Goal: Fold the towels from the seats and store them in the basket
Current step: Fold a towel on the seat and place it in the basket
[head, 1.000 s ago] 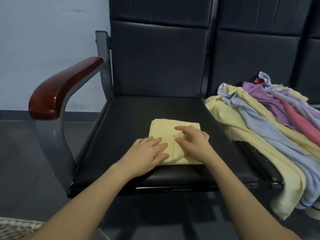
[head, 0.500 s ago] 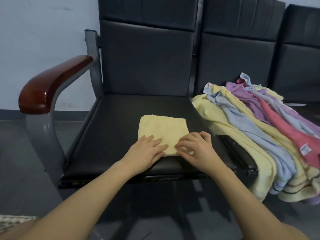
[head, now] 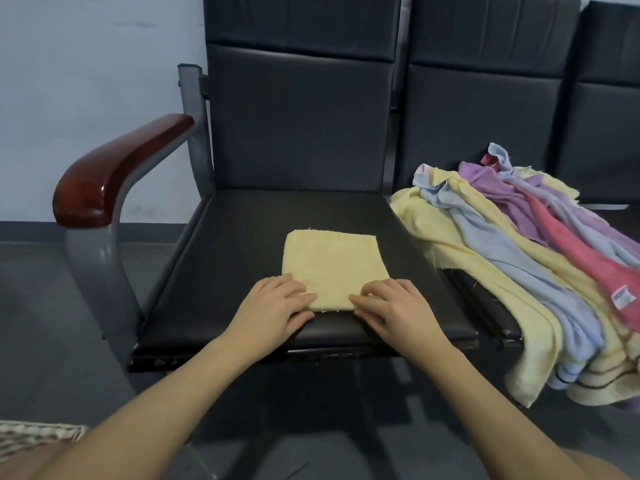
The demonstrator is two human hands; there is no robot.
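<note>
Folded yellow towel (head: 334, 268) on seat (head: 235, 258); basket (head: 38, 436) contents unseen.

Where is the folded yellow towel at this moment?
In the head view, the folded yellow towel lies near the front of the left seat, with the left hand and right hand on its near corners.

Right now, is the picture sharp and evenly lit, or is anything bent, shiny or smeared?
Head view: soft, even light; a glare streak on the glossy red-brown wooden armrest; wide-angle bending bows the dark padded seat backs; the folded pale yellow towel is sharp, while the loose pile of coloured towels smears toward the right edge.
</note>
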